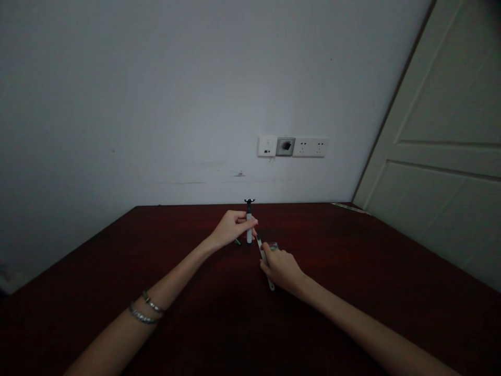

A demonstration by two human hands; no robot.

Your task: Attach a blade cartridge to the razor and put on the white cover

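My left hand (230, 228) is closed around a slim white-handled tool with a black head (249, 222), held upright over the dark red table (195, 313). My right hand (282, 269) grips a thin white stick-like tool (261, 253) that slants up toward the base of the upright one. Its lower end pokes out below my fingers. A small greenish, clear item (273, 245) lies on the table just behind my right hand. A tiny green bit (237, 242) shows under my left hand. Two bracelets (146, 308) circle my left wrist.
A white wall stands right behind the table, with a row of sockets (293, 147). A pale door (442, 156) fills the right side. A thin light strip (350, 208) lies at the table's far right corner.
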